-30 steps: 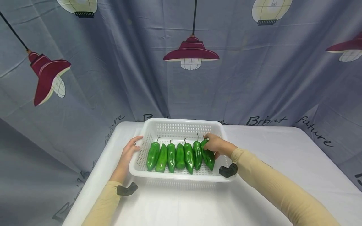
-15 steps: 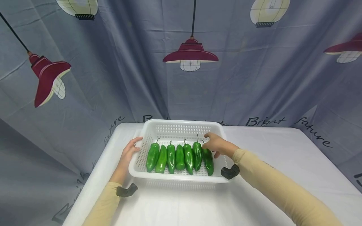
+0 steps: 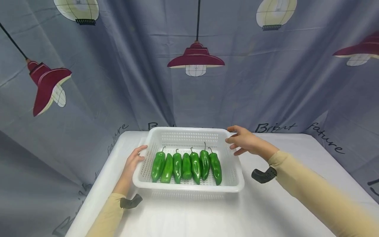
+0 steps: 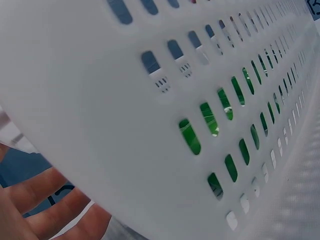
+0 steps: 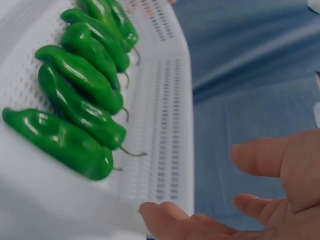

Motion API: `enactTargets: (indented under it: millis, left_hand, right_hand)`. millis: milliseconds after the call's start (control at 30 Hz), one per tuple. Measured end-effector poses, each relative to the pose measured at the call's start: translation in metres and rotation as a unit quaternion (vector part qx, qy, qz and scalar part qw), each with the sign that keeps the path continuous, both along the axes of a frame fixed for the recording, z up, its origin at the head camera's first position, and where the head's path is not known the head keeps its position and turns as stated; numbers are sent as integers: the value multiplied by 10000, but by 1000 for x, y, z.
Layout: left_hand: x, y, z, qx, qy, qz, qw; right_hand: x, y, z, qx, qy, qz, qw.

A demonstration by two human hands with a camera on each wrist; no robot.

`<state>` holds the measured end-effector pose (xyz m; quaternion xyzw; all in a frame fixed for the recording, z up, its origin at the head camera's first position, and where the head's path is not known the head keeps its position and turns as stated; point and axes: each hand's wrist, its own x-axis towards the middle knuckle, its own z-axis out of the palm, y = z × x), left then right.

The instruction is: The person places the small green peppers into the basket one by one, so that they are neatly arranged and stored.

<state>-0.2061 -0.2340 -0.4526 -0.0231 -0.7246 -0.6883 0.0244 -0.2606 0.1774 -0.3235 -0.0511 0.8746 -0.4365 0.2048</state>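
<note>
Several glossy green peppers (image 3: 177, 166) lie side by side in a white perforated plastic basket (image 3: 189, 187). The rightmost pepper (image 3: 215, 168) slants slightly, its stem toward the back. My left hand (image 3: 130, 166) is at the basket's left side, fingers along the rim; the left wrist view has its fingers (image 4: 75, 205) beside the basket wall (image 4: 100, 110). At the right rim, my right hand (image 3: 245, 141) has its fingers spread and holds nothing. The right wrist view puts that hand's fingertips (image 5: 155, 212) right at the basket's edge, with the peppers (image 5: 62, 142) inside.
The basket stands on a table covered with white cloth (image 3: 177, 214). Behind the table hangs a grey-blue curtain (image 3: 189, 98) printed with lamps and lettering. Both wrists carry dark camera mounts (image 3: 263, 175) close to the basket.
My right hand has let go of the rightmost pepper and moved right, out to the basket's right rim. That pepper shifted a little toward the front. My left hand stays at the left side.
</note>
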Motion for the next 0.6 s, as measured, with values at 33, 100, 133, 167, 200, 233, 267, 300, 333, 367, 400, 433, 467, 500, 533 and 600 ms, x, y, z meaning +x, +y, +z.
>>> enactTargets:
  millis: [33, 100, 133, 167, 200, 233, 267, 300, 333, 367, 400, 433, 467, 500, 533, 600]
  left_hand:
    - [0, -1, 0, 5, 9, 12, 10000]
    - [1, -3, -1, 77, -10, -15, 10000]
    - [1, -4, -1, 78, -32, -56, 9999]
    - [1, -5, -1, 59, -50, -70, 9999]
    - [2, -6, -1, 16, -104, -79, 9999]
    - [3, -8, -1, -67, -172, -92, 9998]
    - [4, -9, -1, -188, -242, -77, 9995]
    - [5, -10, -1, -359, -283, -38, 9989]
    - [7, -10, 0, -608, -314, 32, 9976]
    - [8, -11, 2, -849, -336, 101, 9958]
    - [10, -12, 4, -1106, -355, 153, 9931]
    - [11, -13, 6, -1381, -340, 203, 9896]
    - [12, -14, 9, -1675, -307, 273, 9850]
    - [12, -15, 12, -1958, -275, 314, 9798]
    - [13, -16, 16, -2223, -252, 337, 9741]
    - [14, -20, 23, -2702, -154, 375, 9619]
  right_hand:
    - [1, 5, 0, 35, 74, -30, 10000]
    - [4, 17, 0, 146, 181, -101, 9997]
    - [6, 22, -1, 228, 228, -129, 9994]
    - [9, 28, -2, 300, 256, -143, 9991]
    - [12, 34, -3, 366, 286, -154, 9988]
    - [15, 40, -5, 433, 313, -154, 9985]
    - [19, 46, -7, 496, 358, -129, 9980]
    - [22, 52, -10, 611, 452, -105, 9971]
    - [26, 58, -13, 749, 586, -79, 9954]
    - [29, 64, -16, 903, 765, -50, 9930]
    - [33, 70, -20, 1074, 964, -26, 9895]
    - [36, 75, -24, 1253, 1170, -16, 9852]
    - [40, 80, -28, 1431, 1381, -18, 9800]
    - [43, 85, -32, 1593, 1586, -37, 9744]
    - [46, 90, -36, 1717, 1784, -38, 9689]
    - [50, 99, -45, 1892, 2088, -51, 9595]
